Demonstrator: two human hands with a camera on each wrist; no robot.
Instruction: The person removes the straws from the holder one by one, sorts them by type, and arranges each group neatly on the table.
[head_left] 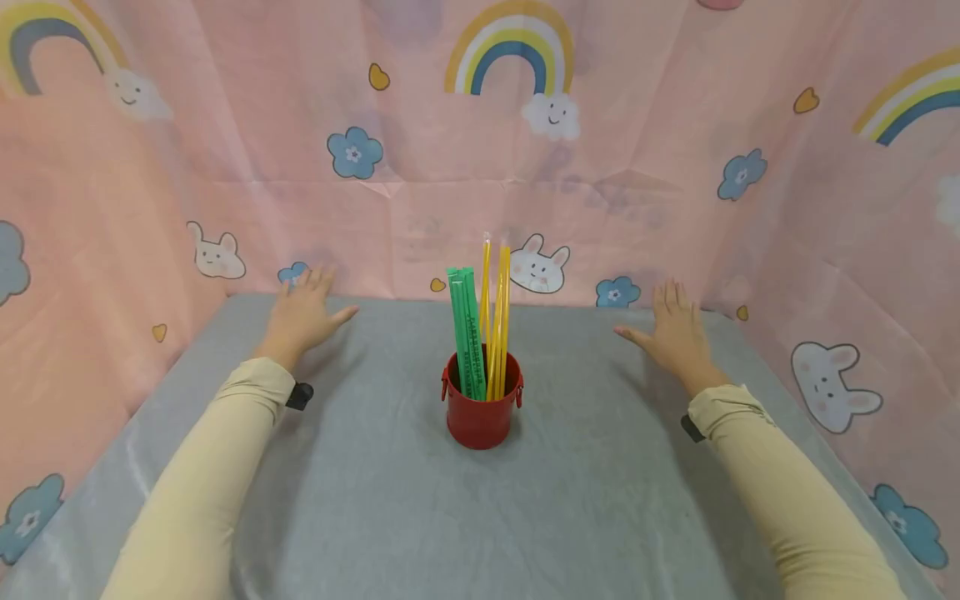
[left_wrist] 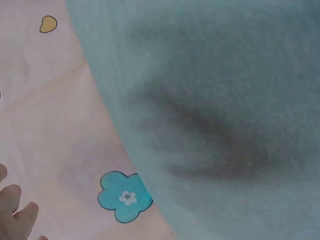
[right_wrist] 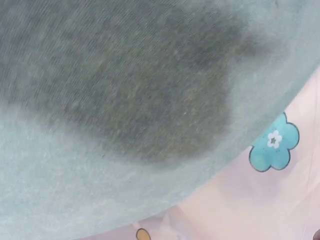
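Note:
A small red bucket (head_left: 481,412) stands upright in the middle of the grey table (head_left: 375,500). Green wrapped sticks (head_left: 466,333) and thin yellow straws (head_left: 497,317) stand in it, leaning slightly. My left hand (head_left: 303,313) lies flat on the table at the far left, fingers spread, holding nothing. My right hand (head_left: 677,330) lies flat at the far right, also empty. Both hands are well apart from the bucket. In the left wrist view only fingertips (left_wrist: 17,217) show at the lower left corner. The right wrist view shows grey cloth (right_wrist: 125,100) and no hand.
A pink printed cloth (head_left: 480,167) with rainbows, bunnies and blue flowers walls the table at the back and on both sides. Cream sleeves (head_left: 202,492) cover both forearms. A blue flower print (left_wrist: 125,196) sits at the table's edge.

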